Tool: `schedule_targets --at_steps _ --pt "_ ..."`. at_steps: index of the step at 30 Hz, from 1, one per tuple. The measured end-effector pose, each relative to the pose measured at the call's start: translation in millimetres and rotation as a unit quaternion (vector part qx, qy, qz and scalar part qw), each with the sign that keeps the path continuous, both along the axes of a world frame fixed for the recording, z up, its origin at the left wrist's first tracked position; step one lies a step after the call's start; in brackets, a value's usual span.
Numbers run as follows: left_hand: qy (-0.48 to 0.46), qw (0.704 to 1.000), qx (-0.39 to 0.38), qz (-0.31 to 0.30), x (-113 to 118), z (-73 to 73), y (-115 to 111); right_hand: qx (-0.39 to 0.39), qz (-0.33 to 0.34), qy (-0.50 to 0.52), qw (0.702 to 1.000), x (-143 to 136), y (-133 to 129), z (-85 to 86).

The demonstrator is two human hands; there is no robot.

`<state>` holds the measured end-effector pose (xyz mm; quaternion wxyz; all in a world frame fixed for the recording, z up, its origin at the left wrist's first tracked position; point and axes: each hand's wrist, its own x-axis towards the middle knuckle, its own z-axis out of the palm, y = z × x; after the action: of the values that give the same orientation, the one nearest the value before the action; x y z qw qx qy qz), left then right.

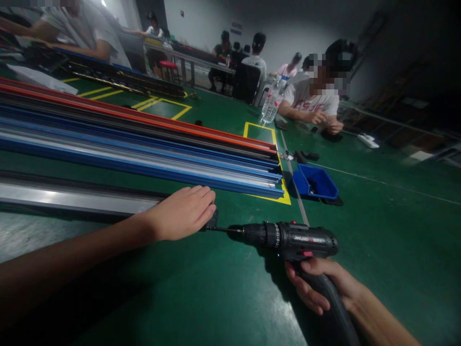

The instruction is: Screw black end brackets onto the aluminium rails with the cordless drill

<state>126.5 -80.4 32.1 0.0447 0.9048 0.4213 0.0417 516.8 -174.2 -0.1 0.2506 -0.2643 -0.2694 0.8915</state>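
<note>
My right hand [317,288] grips a black cordless drill [288,239] by its handle, with the drill lying level and pointing left. Its long thin bit [223,230] reaches a small black end piece [213,220] at the tip of a black and silver metal profile [108,198]. Over that same end lies my left hand [187,211], its fingers closed around the profile. The palm hides most of the end piece, and the exact contact of the bit with it cannot be made out.
Beyond my left hand lie several long blue profiles [144,158] and an orange profile [180,126]. A blue bin [317,181] with small dark parts stands to the right. Plastic bottles [271,103] stand farther back, near a seated co-worker [309,96] handling something small.
</note>
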Motion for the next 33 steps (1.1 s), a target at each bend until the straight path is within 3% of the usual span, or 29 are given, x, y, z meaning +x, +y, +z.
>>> schedule_targets --at_steps 33 --pt "-0.010 1.000 0.017 -0.006 -0.2 -1.7 -0.5 0.006 0.020 0.029 0.999 -0.2 4.4 1.0"
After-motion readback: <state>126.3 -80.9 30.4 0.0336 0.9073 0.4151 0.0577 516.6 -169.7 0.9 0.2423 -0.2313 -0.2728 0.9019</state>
